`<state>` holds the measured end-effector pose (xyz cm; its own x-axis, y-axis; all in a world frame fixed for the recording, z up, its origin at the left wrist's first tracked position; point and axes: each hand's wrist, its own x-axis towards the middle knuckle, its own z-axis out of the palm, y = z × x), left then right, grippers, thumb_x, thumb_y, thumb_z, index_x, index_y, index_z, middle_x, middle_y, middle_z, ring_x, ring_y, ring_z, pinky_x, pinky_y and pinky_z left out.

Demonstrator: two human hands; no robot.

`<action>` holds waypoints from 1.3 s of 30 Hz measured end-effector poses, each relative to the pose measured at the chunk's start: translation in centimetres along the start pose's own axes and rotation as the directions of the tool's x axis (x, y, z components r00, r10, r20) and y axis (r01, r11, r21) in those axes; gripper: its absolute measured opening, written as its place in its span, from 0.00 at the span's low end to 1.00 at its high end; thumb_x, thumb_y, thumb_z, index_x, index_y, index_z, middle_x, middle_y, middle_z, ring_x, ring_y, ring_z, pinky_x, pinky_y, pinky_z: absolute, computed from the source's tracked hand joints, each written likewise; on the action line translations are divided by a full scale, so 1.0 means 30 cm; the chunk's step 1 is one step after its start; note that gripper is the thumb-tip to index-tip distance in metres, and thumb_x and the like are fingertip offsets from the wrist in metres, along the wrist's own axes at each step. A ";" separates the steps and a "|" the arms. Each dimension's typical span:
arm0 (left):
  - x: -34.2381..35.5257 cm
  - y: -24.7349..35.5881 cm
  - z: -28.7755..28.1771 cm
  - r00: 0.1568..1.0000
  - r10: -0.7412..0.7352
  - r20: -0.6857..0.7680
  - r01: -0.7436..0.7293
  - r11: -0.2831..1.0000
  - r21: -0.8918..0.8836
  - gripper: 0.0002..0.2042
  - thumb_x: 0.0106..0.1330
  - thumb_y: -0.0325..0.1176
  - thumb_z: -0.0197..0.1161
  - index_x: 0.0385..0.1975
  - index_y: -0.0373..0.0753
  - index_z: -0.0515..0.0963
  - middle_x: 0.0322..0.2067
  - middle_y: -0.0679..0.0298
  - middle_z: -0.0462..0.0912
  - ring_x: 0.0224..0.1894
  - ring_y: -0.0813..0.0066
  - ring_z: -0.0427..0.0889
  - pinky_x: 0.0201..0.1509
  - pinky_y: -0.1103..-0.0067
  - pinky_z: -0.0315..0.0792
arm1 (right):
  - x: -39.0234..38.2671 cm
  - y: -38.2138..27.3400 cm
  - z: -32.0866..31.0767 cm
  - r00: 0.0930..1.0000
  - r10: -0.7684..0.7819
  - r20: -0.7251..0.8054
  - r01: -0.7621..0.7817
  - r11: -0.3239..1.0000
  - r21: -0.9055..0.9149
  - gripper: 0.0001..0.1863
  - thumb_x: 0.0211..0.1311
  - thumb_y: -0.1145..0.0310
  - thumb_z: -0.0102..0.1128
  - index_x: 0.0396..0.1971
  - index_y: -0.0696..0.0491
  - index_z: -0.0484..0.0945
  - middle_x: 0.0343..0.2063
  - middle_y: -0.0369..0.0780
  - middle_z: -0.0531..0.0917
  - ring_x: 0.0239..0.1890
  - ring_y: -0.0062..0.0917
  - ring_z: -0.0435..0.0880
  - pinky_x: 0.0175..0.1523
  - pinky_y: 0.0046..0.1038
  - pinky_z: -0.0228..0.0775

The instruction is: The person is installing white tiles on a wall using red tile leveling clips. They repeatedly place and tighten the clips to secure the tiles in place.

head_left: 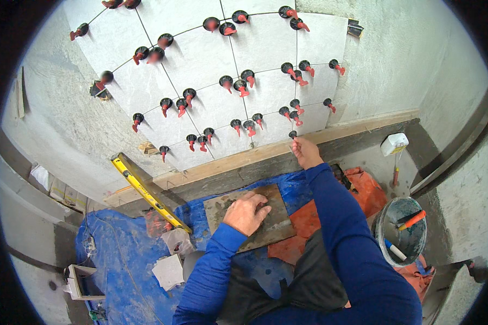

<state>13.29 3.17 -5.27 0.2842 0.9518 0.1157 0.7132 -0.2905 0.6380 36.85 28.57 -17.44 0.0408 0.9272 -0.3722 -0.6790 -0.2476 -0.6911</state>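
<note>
Pale, faintly veined tiles (265, 46) spread above the fingers of both hands; a creased blue plastic sheet (119, 238) lies left of and below them. A straight wooden batten (358, 127) passes behind the right fingers. Under the left hand's (248, 212) loosely curled, half-open fingers sits a stained rectangular board (218, 208) (its palm side is hidden). The right hand (307, 153) has its fingertips pinched together, apparently on a small round black clip (292, 134) at their tips; any handle is covered.
</note>
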 end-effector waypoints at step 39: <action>-0.018 -0.005 0.015 0.999 -0.011 0.041 0.008 0.998 0.060 0.15 0.65 0.40 0.69 0.44 0.35 0.84 0.42 0.49 0.86 0.42 0.49 0.86 0.47 0.63 0.78 | -0.077 -0.040 0.002 0.683 -0.521 0.511 0.367 -0.360 -0.858 0.13 0.66 0.62 0.60 0.33 0.56 0.85 0.29 0.52 0.86 0.35 0.49 0.87 0.43 0.49 0.79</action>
<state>13.33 2.65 -5.76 0.3026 0.9500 0.0772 0.7527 -0.2879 0.5921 37.52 26.75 -15.71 0.0071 0.9063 0.4226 0.8881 0.1885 -0.4191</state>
